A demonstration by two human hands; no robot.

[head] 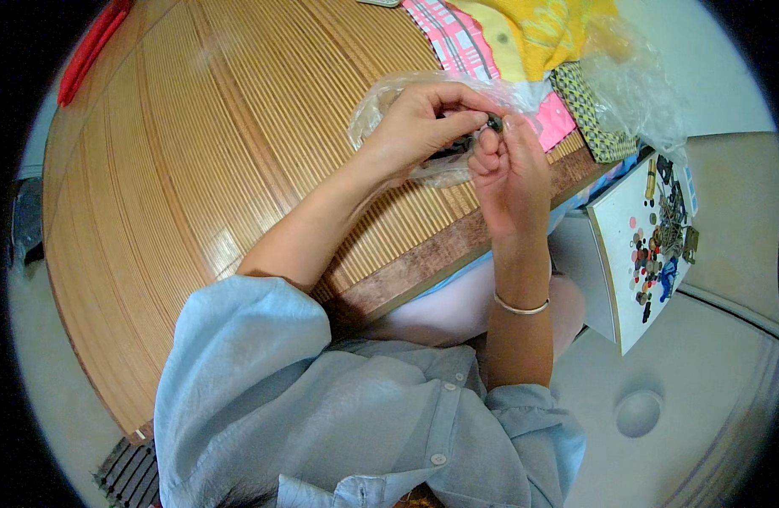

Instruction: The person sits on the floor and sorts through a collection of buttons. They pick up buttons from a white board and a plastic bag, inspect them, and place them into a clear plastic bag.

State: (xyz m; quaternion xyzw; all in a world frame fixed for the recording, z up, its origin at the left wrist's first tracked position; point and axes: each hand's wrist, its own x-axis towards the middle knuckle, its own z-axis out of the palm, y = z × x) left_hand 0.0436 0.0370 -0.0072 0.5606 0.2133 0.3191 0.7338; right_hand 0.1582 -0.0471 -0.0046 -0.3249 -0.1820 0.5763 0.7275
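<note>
A small dark, shiny round piece, possibly a button, is pinched between my two hands above the table. My left hand grips its left side with thumb and forefinger. From the right, my right hand holds it by the thumb and a fingertip, with the other fingers curled in. Beneath both hands lies a crumpled clear plastic bag. Dark items show inside or through the bag, partly hidden by my left hand; what they are I cannot tell.
Pink checked cloth, yellow fabric and another plastic bag lie along the far right of the slatted bamboo mat. Lower right, a white cabinet top bears several buttons and tangled cord. A white bowl is below.
</note>
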